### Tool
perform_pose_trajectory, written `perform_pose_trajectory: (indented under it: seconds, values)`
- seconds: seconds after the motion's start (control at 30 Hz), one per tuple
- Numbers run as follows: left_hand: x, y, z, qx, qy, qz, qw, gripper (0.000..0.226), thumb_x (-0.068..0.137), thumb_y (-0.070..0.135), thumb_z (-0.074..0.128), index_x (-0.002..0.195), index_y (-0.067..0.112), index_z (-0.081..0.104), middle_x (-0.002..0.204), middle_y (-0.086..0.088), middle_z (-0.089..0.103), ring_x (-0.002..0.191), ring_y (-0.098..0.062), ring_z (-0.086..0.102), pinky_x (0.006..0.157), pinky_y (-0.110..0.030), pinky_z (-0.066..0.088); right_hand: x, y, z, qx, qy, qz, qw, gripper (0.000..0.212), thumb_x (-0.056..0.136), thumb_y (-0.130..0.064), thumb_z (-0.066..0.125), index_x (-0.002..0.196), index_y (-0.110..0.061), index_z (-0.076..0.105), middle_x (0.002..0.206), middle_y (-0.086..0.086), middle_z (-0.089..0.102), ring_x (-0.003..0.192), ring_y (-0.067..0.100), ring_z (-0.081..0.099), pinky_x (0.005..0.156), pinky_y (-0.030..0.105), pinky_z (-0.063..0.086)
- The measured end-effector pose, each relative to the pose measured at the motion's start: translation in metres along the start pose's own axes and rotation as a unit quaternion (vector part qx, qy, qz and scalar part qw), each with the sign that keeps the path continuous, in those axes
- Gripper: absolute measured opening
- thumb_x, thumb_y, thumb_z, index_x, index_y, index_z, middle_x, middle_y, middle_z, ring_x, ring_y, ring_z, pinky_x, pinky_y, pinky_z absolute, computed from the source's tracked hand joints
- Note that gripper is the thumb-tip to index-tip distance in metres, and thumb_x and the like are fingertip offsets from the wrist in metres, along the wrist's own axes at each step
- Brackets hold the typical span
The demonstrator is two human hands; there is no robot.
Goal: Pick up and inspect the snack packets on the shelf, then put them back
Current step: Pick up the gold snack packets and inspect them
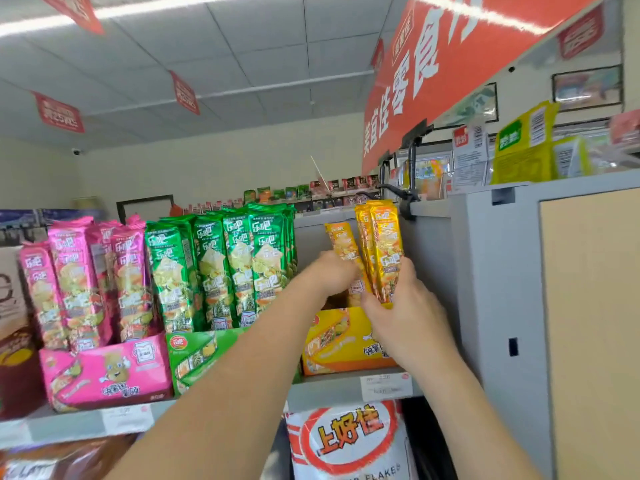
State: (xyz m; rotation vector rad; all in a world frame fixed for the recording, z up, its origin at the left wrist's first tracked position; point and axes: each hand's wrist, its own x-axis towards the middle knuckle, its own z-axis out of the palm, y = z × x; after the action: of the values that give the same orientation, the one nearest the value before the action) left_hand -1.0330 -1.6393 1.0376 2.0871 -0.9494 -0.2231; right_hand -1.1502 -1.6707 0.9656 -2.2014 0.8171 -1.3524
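Packets of snacks stand upright in three open boxes along the shelf (346,398): pink packets (83,282) in a pink box (104,372) on the left, green packets (225,265) in a green box (194,355) in the middle, and yellow ones in a yellow box (339,344) on the right, just beside a grey cabinet (502,271). Both bare arms reach up to the yellow box. The right hand (401,313) grips the upright yellow packets (384,244) near their lower ends, thumb across the front, holding them together against the cabinet side. The left hand (334,273) is curled on the leaning yellow packet (341,245), which tilts to the left, away from the others, with its foot in the box; most of that hand's fingers are hidden behind the packet. A price tag (386,386) sits on the shelf edge under the yellow box, and a white bag (346,441) with red and orange print hangs below it. A red banner (450,64) with white characters slants overhead.
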Motion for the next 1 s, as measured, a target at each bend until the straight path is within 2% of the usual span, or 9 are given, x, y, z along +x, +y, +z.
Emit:
perform_pose_trajectory:
  seconds: [0.1, 0.17, 0.27, 0.5, 0.6, 0.67, 0.73, 0.83, 1.0]
  values:
    - [-0.001, 0.0, -0.001, -0.076, -0.03, -0.037, 0.996, 0.081, 0.081, 0.018, 0.074, 0.146, 0.006, 0.027, 0.135, -0.022, 0.051, 0.121, -0.039, 0.054, 0.098, -0.05, 0.049, 0.004, 0.001, 0.002, -0.024, 0.005, -0.013, 1.0, 0.05, 0.095, -0.038, 0.049, 0.135, -0.013, 0.036, 0.119, 0.007, 0.063, 0.105, 0.034, 0.059, 0.072, 0.035, 0.042]
    - [-0.001, -0.004, 0.0, -0.095, -0.04, -0.048, 0.993, 0.083, 0.077, 0.02, 0.079, 0.144, 0.005, 0.032, 0.136, -0.024, 0.05, 0.124, -0.041, 0.052, 0.099, -0.054, 0.047, 0.003, 0.002, 0.003, -0.027, 0.009, -0.018, 0.999, 0.046, 0.096, -0.035, 0.047, 0.136, -0.014, 0.036, 0.119, 0.005, 0.063, 0.103, 0.032, 0.059, 0.071, 0.034, 0.042]
    - [0.001, -0.009, 0.0, -0.124, -0.044, -0.048, 0.99, 0.078, 0.074, 0.023, 0.082, 0.137, 0.001, 0.042, 0.137, -0.023, 0.051, 0.125, -0.042, 0.049, 0.101, -0.055, 0.044, 0.002, 0.004, 0.002, -0.009, 0.009, -0.017, 1.0, 0.043, 0.095, -0.032, 0.048, 0.134, -0.016, 0.037, 0.118, 0.004, 0.063, 0.102, 0.031, 0.06, 0.071, 0.034, 0.044]
    - [0.003, -0.01, 0.004, -0.206, -0.015, 0.024, 0.978, 0.087, 0.082, -0.001, 0.069, 0.15, 0.018, 0.019, 0.14, -0.015, 0.049, 0.121, -0.036, 0.052, 0.1, -0.05, 0.045, 0.002, 0.001, 0.002, -0.004, -0.001, 0.015, 1.0, 0.052, 0.093, -0.031, 0.048, 0.14, -0.015, 0.033, 0.121, 0.007, 0.059, 0.105, 0.028, 0.059, 0.084, 0.04, 0.051]
    - [0.002, -0.009, 0.005, -0.127, 0.003, 0.063, 0.99, 0.066, 0.088, 0.001, 0.063, 0.143, 0.008, 0.027, 0.124, -0.013, 0.055, 0.1, -0.025, 0.056, 0.086, -0.038, 0.048, -0.001, 0.0, 0.003, -0.065, 0.021, -0.02, 0.997, 0.047, 0.094, -0.031, 0.043, 0.139, -0.016, 0.037, 0.117, 0.006, 0.06, 0.102, 0.027, 0.057, 0.07, 0.031, 0.043]
    - [0.0, -0.009, 0.007, -0.063, 0.008, 0.072, 0.995, 0.052, 0.091, 0.007, 0.059, 0.137, 0.004, 0.033, 0.116, -0.011, 0.057, 0.091, -0.022, 0.054, 0.08, -0.036, 0.046, -0.002, -0.002, 0.003, -0.119, 0.022, -0.032, 0.992, 0.05, 0.096, -0.033, 0.039, 0.142, -0.015, 0.035, 0.124, 0.006, 0.057, 0.108, 0.028, 0.052, 0.07, 0.033, 0.039]
    - [-0.002, -0.007, 0.01, 0.002, -0.023, 0.101, 0.995, 0.047, 0.093, 0.014, 0.059, 0.135, 0.002, 0.038, 0.119, -0.006, 0.059, 0.098, -0.021, 0.056, 0.082, -0.031, 0.045, -0.002, -0.004, 0.002, -0.146, 0.013, -0.032, 0.989, 0.054, 0.097, -0.035, 0.038, 0.146, -0.013, 0.032, 0.131, 0.008, 0.052, 0.115, 0.031, 0.048, 0.077, 0.038, 0.045]
    - [-0.008, -0.004, 0.012, 0.123, -0.063, 0.124, 0.983, 0.056, 0.098, 0.026, 0.055, 0.143, 0.002, 0.032, 0.133, -0.012, 0.058, 0.116, -0.027, 0.057, 0.098, -0.038, 0.046, -0.006, -0.003, 0.003, -0.143, 0.01, -0.031, 0.989, 0.059, 0.098, -0.037, 0.039, 0.149, -0.01, 0.026, 0.139, 0.01, 0.047, 0.119, 0.032, 0.046, 0.085, 0.041, 0.046]
    - [-0.034, -0.003, 0.007, 0.317, 0.066, 0.147, 0.935, 0.042, 0.1, 0.033, 0.044, 0.124, -0.001, 0.048, 0.124, -0.021, 0.059, 0.11, -0.039, 0.058, 0.076, -0.037, 0.042, -0.019, 0.002, 0.003, -0.13, 0.015, -0.044, 0.99, 0.06, 0.098, -0.035, 0.043, 0.149, -0.008, 0.03, 0.151, 0.02, 0.034, 0.133, 0.039, 0.036, 0.107, 0.045, 0.033]
